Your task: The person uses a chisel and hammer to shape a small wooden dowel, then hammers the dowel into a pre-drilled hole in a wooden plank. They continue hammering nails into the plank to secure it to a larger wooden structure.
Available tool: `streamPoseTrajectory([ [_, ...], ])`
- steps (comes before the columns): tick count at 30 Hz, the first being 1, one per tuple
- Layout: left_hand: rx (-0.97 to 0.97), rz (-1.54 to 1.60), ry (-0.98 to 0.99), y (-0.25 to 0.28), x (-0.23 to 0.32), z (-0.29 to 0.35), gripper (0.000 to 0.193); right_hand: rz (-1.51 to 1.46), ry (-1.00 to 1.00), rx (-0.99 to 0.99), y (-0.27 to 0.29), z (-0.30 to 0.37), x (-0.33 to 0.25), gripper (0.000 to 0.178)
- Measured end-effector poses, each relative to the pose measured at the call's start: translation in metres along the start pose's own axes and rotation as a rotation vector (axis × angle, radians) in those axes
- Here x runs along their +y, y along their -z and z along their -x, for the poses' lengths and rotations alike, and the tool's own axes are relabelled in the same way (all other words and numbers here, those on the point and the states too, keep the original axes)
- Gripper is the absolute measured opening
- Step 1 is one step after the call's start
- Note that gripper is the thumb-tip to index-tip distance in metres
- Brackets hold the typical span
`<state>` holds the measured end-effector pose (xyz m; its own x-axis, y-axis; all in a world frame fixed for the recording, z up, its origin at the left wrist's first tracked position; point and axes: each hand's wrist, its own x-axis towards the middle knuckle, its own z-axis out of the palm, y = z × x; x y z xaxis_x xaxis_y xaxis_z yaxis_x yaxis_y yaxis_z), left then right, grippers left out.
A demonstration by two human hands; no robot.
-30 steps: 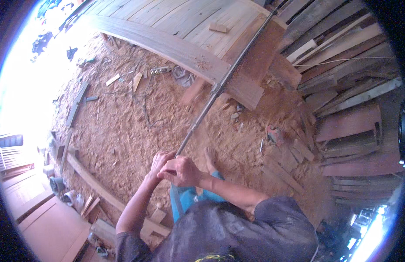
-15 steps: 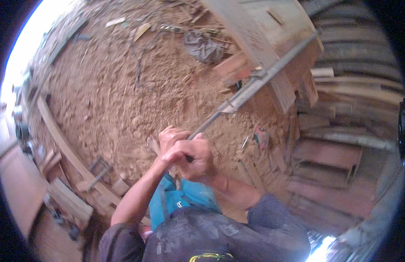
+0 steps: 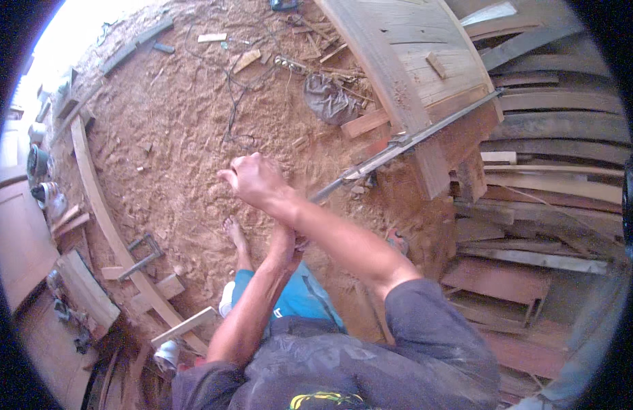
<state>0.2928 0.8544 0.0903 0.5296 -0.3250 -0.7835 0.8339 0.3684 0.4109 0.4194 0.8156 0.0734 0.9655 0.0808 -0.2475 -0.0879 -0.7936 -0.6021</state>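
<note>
A long metal bar clamp (image 3: 425,131) lies across the end of a wooden panel (image 3: 422,58), its near end pointing at my arms. My right forearm crosses over my left one. Beyond the crossing, my right hand (image 3: 253,179) is curled closed, to the left of the clamp's near end; what its fingers hold, if anything, is hidden. My left hand (image 3: 299,242) is mostly covered by the right forearm, below the clamp's near end. Its fingers cannot be made out.
Sawdust-covered ground carries a crumpled grey bag (image 3: 328,99), a dark cable (image 3: 232,113) and wood scraps. Stacked boards (image 3: 562,126) line the right side. A curved plank (image 3: 101,205) and a small metal frame (image 3: 144,257) lie left, with my bare foot (image 3: 234,229) nearby.
My right hand has swung up and left, and its forearm now crosses over the left. My left hand has dropped behind it. The view has shifted, and the clamp and panel appear lower.
</note>
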Motion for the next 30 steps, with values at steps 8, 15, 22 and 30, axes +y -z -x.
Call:
streamPoseTrajectory([
  [8,0.063,-0.699,-0.737,0.054,-0.009,0.007,0.060,-0.003,0.447,0.373,0.021,0.034,0.005,0.024],
  [15,-0.108,-1.982,-1.360,0.033,0.050,-0.006,0.095,-0.258,-0.006,0.348,0.081,0.237,0.102,0.013],
  [22,-0.079,-1.688,-1.673,0.029,0.039,-0.036,0.087,-0.284,-0.705,0.202,0.008,0.457,0.248,0.036],
  [30,-0.010,-1.523,-1.474,0.020,0.033,-0.025,0.046,-0.646,-0.925,0.197,-0.022,0.525,0.274,0.036],
])
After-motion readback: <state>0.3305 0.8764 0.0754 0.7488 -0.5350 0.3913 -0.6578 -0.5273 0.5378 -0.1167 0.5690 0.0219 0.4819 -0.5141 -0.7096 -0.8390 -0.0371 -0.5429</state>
